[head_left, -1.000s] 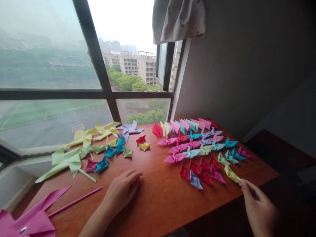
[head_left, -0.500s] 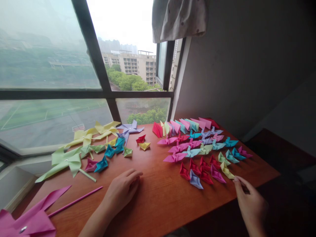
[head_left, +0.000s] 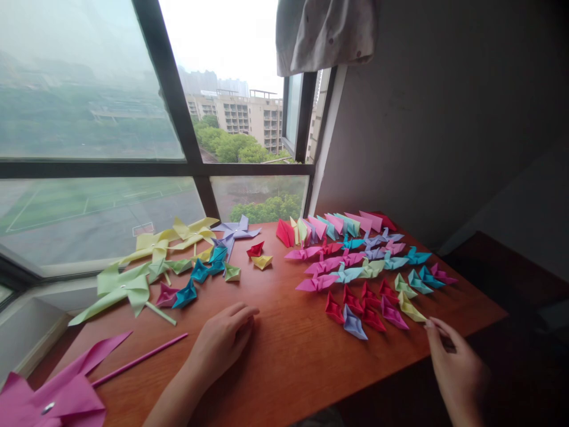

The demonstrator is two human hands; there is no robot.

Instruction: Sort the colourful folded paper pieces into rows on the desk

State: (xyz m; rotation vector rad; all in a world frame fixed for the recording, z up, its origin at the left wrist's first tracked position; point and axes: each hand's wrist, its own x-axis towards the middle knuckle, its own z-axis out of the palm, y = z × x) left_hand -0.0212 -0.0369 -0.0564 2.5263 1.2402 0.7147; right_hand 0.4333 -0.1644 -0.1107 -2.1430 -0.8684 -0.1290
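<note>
Thumb and finger of the right hand (head_left: 462,369) pinch the near tip of a yellow paper boat (head_left: 411,308). Its long way runs from the fingertips, out and to the left, so most of it lies past them. A pink boat (head_left: 394,313) is just left of it, and a green boat (head_left: 405,287) is just beyond. Farther out are rows of paper birds (head_left: 372,269). Well left of the pinch, the left hand (head_left: 224,338) rests on the table (head_left: 288,367); its palm is hidden, so I can't tell if it holds anything.
</note>
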